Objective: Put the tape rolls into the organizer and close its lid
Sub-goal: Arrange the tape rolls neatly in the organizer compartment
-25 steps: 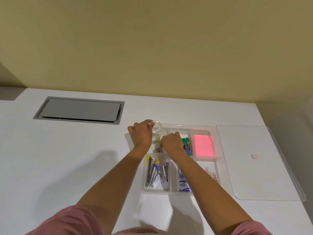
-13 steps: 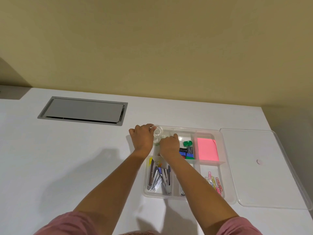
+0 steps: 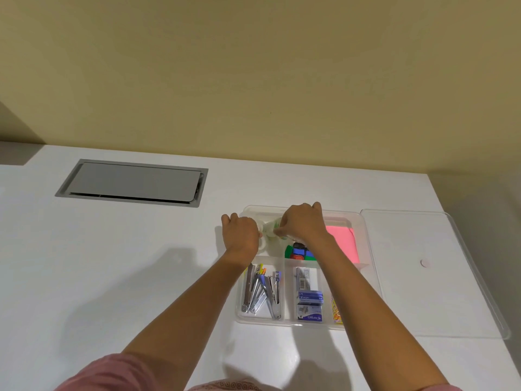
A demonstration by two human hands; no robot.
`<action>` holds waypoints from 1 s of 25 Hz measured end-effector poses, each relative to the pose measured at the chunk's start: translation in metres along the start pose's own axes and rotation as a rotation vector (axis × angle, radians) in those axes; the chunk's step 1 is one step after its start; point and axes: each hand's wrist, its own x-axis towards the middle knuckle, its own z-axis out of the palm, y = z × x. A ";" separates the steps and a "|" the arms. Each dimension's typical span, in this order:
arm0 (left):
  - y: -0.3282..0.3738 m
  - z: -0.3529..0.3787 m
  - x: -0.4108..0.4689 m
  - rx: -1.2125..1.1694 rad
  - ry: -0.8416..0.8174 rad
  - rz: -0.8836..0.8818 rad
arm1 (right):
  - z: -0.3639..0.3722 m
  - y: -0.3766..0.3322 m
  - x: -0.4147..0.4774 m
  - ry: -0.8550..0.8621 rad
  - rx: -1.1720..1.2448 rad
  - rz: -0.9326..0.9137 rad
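A clear plastic organizer (image 3: 369,249) with several compartments lies on the white table. Its clear lid (image 3: 439,277) rests flat on the table to its right. My left hand (image 3: 241,235) and my right hand (image 3: 303,222) meet over the far-left compartment, both pinching clear tape rolls (image 3: 269,230) held between them. Another pale roll (image 3: 262,245) shows just below my left hand, inside that compartment. How many rolls lie under the hands is hidden.
Other compartments hold metal staple removers (image 3: 262,292), staple boxes (image 3: 308,297), a pink sticky-note pad (image 3: 342,241), coloured clips (image 3: 300,252) and paper clips (image 3: 337,313). A grey cable hatch (image 3: 132,182) sits in the table at far left. A wall rises behind.
My right hand has moved up and to the far side, onto the tape rolls beside my left hand. The rolls sit lower in the far-left compartment. The view has shifted left.
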 end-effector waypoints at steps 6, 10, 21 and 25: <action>0.002 0.004 -0.005 0.085 -0.008 0.051 | 0.021 -0.005 -0.007 0.066 -0.128 -0.093; 0.001 0.002 -0.004 0.161 0.004 0.071 | 0.028 -0.011 -0.010 0.124 -0.198 -0.153; 0.004 -0.007 -0.002 0.131 -0.011 0.013 | 0.034 -0.017 -0.014 0.057 -0.383 -0.235; 0.009 -0.016 -0.003 0.200 0.010 0.005 | 0.032 -0.024 -0.012 0.039 -0.442 -0.213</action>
